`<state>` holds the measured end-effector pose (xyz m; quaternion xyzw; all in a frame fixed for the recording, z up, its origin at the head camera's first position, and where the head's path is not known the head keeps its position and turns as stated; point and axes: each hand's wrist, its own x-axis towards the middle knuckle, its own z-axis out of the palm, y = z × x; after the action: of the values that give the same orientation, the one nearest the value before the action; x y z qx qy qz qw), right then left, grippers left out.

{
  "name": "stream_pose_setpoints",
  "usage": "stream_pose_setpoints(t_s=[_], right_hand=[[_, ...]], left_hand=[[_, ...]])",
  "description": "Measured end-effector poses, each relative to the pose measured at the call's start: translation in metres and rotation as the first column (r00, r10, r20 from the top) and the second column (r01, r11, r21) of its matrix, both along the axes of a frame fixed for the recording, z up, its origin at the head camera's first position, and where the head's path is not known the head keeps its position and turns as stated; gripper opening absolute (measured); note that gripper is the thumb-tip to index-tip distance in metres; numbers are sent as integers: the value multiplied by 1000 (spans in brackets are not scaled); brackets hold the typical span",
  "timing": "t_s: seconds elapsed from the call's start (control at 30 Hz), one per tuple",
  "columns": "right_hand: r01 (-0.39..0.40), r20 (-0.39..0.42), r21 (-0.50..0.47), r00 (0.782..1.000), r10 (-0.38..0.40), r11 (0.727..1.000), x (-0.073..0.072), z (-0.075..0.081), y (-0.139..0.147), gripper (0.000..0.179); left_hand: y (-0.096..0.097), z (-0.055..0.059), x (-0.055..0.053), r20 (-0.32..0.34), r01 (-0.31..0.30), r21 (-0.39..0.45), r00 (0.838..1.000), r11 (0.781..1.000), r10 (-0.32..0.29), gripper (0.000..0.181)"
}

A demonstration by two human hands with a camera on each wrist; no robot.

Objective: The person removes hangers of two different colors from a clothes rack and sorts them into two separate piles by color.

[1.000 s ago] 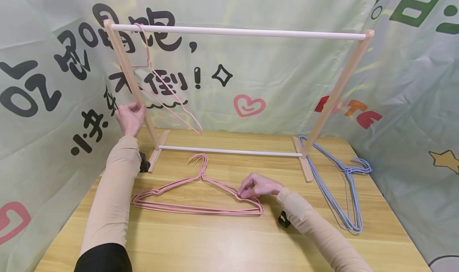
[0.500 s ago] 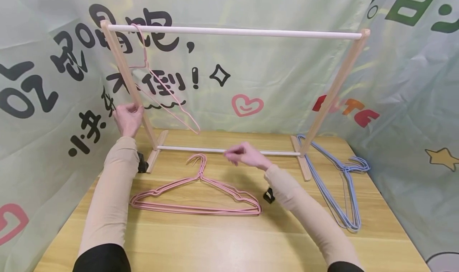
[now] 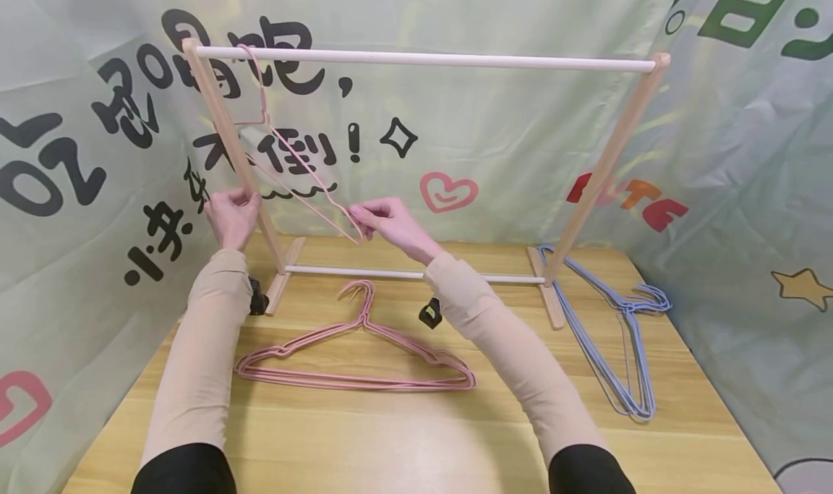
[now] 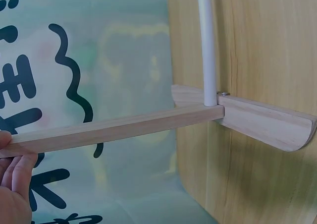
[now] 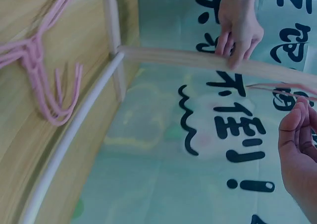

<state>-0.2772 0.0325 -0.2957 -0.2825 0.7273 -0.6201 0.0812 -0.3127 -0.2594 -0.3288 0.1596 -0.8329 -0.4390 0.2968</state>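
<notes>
My left hand (image 3: pixel 233 218) grips the left wooden post (image 3: pixel 224 129) of a small clothes rack; the left wrist view shows fingers under the post (image 4: pixel 119 127) and the thumb at its edge. A pink clothes hanger (image 3: pixel 263 96) hangs by its hook from the rack's white top rail (image 3: pixel 423 59), near the left end. Its lower corner is pinched between the thumb and fingers of my right hand (image 3: pixel 393 226). In the right wrist view, the right hand (image 5: pixel 299 149) is below the hanger's thin wires, and the left hand (image 5: pixel 239 28) shows on the post.
Several pink hangers (image 3: pixel 364 319) lie stacked on the wooden table (image 3: pixel 364 436) before the rack. Blue hangers (image 3: pixel 630 307) lie at the right, partly behind the rack's right foot (image 3: pixel 555 307). A white lower bar (image 3: pixel 351 271) joins the feet. Printed cloth (image 3: pixel 520 132) surrounds the table.
My right hand has risen from the stacked pink hangers, moving left and up to the hanging hanger's lower corner. The left hand stays on the post.
</notes>
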Motion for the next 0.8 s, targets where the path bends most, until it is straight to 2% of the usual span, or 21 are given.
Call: stream_pose_setpoints(t_s=[0.3, 0.53, 0.8], right_hand=[[-64, 91, -63, 993, 70, 996, -2, 8, -16, 32], [-107, 167, -113, 978, 125, 988, -3, 10, -22, 31], [-85, 238, -152, 964, 120, 985, -4, 13, -27, 32]], left_hand=[[1, 1, 1, 0, 3, 0, 1000, 1000, -3, 30], [0, 1, 1, 3, 1, -2, 1000, 1000, -1, 30], [1, 0, 1, -2, 3, 4, 1000, 1000, -3, 30]])
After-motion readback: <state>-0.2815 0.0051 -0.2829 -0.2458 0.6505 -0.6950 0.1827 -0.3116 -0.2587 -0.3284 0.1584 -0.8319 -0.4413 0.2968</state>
